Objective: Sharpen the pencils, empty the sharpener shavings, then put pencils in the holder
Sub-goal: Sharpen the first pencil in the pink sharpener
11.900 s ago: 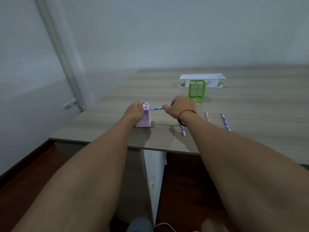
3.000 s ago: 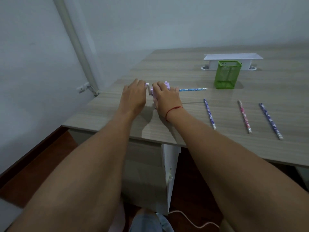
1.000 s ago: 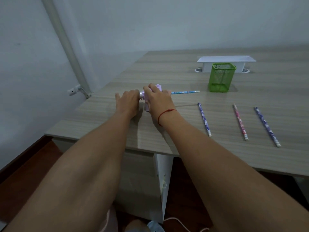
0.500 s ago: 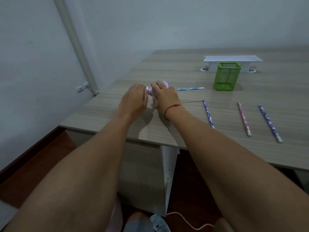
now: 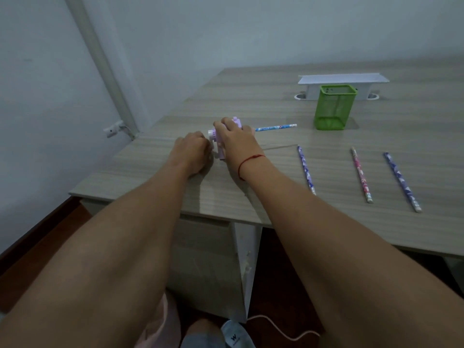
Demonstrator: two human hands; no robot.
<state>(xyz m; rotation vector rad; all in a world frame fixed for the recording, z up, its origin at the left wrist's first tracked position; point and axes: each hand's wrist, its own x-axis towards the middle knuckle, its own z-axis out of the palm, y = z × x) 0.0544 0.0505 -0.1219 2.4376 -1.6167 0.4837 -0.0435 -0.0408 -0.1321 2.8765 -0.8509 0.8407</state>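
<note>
- A wood-grain table stands by a grey wall.
- A white box sits at its far side (flanked by two round grommets).
- A pale cable trails across the dark floor.

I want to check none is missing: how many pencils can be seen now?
4. The blue pencil sticks out of the pink sharpener. The purple pencil, the pink pencil and the dark purple pencil lie side by side on the table. The green holder shows none inside.
</note>
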